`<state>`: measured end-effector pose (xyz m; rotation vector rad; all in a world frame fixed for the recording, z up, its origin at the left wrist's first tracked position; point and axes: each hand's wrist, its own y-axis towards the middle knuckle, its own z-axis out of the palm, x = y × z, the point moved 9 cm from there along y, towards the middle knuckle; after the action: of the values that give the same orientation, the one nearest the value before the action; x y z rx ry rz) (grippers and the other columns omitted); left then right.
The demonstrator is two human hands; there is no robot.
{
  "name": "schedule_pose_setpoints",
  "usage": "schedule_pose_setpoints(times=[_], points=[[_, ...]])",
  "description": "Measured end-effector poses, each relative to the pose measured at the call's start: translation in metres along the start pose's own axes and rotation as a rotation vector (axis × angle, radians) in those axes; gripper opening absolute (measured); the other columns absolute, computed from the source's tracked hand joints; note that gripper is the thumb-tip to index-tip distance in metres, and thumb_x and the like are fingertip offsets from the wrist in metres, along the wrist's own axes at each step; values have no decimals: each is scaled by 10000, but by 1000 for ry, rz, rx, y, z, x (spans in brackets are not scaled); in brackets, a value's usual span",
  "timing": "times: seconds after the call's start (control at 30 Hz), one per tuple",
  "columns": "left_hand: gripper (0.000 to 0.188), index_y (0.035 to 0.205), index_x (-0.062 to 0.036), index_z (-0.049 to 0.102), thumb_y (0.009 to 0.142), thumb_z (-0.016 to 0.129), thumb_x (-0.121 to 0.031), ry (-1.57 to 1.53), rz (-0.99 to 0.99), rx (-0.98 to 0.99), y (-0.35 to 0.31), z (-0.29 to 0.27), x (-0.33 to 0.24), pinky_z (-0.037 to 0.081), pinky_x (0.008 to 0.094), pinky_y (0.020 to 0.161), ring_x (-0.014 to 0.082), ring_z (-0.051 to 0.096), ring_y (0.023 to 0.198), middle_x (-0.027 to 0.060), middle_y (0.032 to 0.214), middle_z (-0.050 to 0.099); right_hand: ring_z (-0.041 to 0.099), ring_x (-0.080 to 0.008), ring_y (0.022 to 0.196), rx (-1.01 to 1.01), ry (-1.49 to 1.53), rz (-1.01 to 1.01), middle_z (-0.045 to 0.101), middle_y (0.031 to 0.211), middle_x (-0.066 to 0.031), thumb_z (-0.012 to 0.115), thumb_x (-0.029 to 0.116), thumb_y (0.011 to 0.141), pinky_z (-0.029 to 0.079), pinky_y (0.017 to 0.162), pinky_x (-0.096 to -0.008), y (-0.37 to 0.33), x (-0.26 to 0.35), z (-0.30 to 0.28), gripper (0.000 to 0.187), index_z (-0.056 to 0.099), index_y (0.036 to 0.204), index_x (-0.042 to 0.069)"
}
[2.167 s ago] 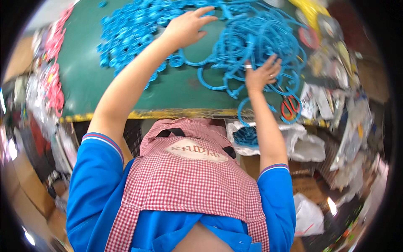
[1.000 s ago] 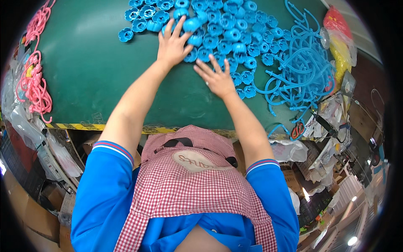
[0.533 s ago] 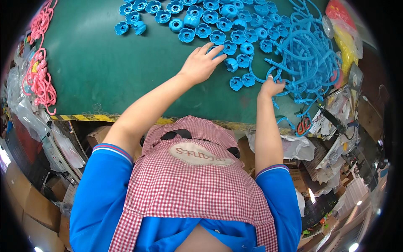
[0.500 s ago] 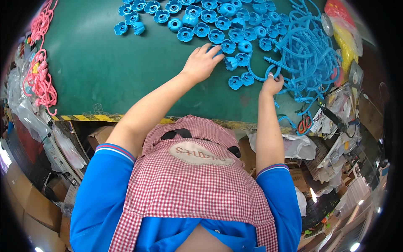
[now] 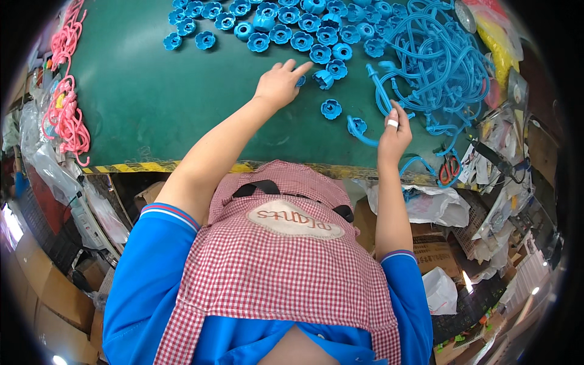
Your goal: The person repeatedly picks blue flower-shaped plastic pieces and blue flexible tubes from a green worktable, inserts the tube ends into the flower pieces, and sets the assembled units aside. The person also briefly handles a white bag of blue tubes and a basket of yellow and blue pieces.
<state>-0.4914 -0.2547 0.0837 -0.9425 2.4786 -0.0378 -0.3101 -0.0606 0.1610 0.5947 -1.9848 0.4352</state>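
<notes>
Head view: two hands at work over a green table (image 5: 152, 115).
Left hand (image 5: 277, 85), fingers closed on a partly hidden blue cup (image 5: 300, 81), near the scattered flower-shaped cups (image 5: 258, 42); right hand (image 5: 395, 137), thumb and fingers pinched together on a blue tube (image 5: 373, 75), just left of the tube heap (image 5: 444, 67); red-handled scissors (image 5: 449, 171), near right; pink strands (image 5: 68, 121), far left.

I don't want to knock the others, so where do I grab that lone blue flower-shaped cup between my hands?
Probably pinch the lone cup by opposite sides of its scalloped rim, coming from above and your near side: it sits open side up on the green table, with other cups beyond it and a blue tube to its right.
</notes>
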Motion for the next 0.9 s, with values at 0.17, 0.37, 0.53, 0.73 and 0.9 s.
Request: schedule_pose_setpoints(times=[0.17,0.37,0.53,0.73,0.9], points=[[345,1156,-127,498,859,556,-291,-1499,-550,326,-38,36,5,537,334,631,194,606,743,60,900,554,590,-81,702,320,5,3,692,779,-62,695,153,847,468,644,-227,-39,27,26,195,714,955,-8],[267,916,-91,562,914,580,-357,-1536,-696,146,-72,11,-34,425,262,425,99,502,530,-3,665,466,600,-77,684,485,45,77,689,746,-67,685,157,849,468,617,-232,-55,34,48,186,717,941,-2],[200,931,-71,605,864,657,-252,-1167,-483,-36,-79,6,-3,463,298,558,122,549,639,10,760,558,590,-228,864,622,52,-38,655,888,-113,639,151,866,447,814,-325,-65,14,69,213,691,996,-10],[262,1029,-127,661,768,652,-127,-158,67,-234,-58,-25,-31,423,405,914,287,540,1103,85,1172,595,480,-336,1136,226,-718,-336,535,1216,-177,661,163,828,374,962,-452,17,-82,26,437,538,1217,7],[443,1174,-181,558,750,680,-137,35,339,107,-27,52,-101,494,412,875,298,527,1096,51,1299,485,633,-360,728,240,-787,-101,674,858,-166,625,232,883,494,624,-441,26,-20,32,312,608,1164,96]])
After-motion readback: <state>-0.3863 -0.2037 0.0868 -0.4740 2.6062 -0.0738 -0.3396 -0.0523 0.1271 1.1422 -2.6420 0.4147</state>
